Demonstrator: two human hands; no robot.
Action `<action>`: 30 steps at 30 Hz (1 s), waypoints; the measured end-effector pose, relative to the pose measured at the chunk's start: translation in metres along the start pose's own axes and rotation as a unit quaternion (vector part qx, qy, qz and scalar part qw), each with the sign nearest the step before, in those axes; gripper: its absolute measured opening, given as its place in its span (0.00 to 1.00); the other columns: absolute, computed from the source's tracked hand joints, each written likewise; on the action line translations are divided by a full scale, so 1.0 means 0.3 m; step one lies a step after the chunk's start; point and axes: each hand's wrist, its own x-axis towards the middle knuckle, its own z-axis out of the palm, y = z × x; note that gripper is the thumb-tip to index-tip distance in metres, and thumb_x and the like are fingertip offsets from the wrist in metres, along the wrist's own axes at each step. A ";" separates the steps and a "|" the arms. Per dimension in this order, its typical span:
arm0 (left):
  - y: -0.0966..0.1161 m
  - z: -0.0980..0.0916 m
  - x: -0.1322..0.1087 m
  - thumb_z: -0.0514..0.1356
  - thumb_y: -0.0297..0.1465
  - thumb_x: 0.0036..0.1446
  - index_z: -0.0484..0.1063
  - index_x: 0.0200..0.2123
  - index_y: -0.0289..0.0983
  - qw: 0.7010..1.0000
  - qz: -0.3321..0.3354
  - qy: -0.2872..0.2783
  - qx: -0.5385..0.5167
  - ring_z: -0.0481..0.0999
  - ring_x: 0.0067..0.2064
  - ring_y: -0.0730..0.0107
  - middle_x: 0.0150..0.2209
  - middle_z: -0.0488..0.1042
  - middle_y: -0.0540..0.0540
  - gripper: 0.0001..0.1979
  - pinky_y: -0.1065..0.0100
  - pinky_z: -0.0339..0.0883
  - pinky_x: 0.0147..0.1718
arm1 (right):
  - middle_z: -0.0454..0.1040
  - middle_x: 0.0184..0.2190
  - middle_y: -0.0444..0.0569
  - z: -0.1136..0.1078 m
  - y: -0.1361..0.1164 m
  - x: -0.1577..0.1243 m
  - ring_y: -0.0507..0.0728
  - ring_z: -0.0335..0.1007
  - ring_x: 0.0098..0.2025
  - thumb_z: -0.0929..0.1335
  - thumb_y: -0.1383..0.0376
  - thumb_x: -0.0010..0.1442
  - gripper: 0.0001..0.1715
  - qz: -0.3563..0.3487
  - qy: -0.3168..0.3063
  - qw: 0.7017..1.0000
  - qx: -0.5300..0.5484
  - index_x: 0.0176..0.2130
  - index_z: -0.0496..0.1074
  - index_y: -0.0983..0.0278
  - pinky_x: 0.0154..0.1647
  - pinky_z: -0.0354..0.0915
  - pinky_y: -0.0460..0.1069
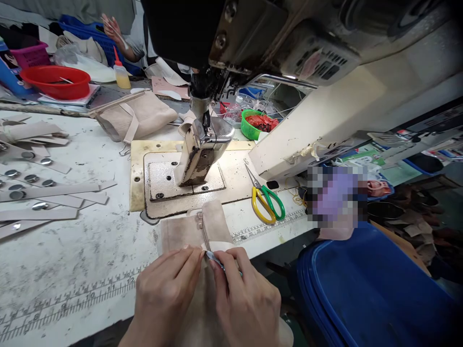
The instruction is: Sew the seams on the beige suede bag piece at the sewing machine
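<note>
A beige suede-like piece with a zipper (205, 231) hangs over the table's front edge, its lower part towards me. My left hand (166, 284) is closed, pinching this beige piece (181, 233) beside the zipper's near end. Between the thumb and fingers of my right hand (244, 289) is a slim, pointed metal tool (213, 258). Its tip meets the piece close to my left fingertips; the rest is mostly hidden, so its exact kind is unclear. Scissors (265, 200) with one yellow and one green handle lie beyond my right hand on the machine's base.
A post-bed sewing machine (202, 154) stands straight ahead, its head overhanging. Straps with metal snaps (47, 188) cover the left of the table. Another beige piece (133, 115) lies behind. A blue bin (361, 289) is at right. Another person's hand (114, 30) shows far left.
</note>
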 end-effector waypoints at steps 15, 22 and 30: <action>0.023 0.010 0.018 0.57 0.28 0.68 0.75 0.39 0.40 0.994 -0.110 0.003 0.013 0.76 0.28 0.76 0.30 0.79 0.57 0.06 0.70 0.60 0.27 | 0.78 0.36 0.46 0.005 0.022 -0.019 0.53 0.70 0.29 0.65 0.68 0.71 0.09 0.003 0.016 0.998 0.067 0.45 0.76 0.63 0.32 0.58 0.48; 0.020 0.009 0.010 0.57 0.27 0.67 0.75 0.39 0.38 0.996 -0.091 0.009 0.018 0.77 0.29 0.73 0.32 0.80 0.53 0.06 0.69 0.61 0.29 | 0.77 0.32 0.45 -0.002 -0.004 0.008 0.53 0.68 0.26 0.62 0.68 0.72 0.13 -0.014 0.013 1.000 0.008 0.41 0.75 0.63 0.30 0.55 0.49; 0.019 0.011 -0.004 0.58 0.26 0.67 0.75 0.41 0.38 0.996 -0.093 0.006 0.006 0.79 0.32 0.72 0.34 0.81 0.53 0.06 0.70 0.64 0.33 | 0.74 0.31 0.44 0.009 0.008 0.020 0.52 0.68 0.24 0.60 0.66 0.74 0.15 0.015 -0.029 0.999 0.035 0.38 0.73 0.61 0.27 0.55 0.49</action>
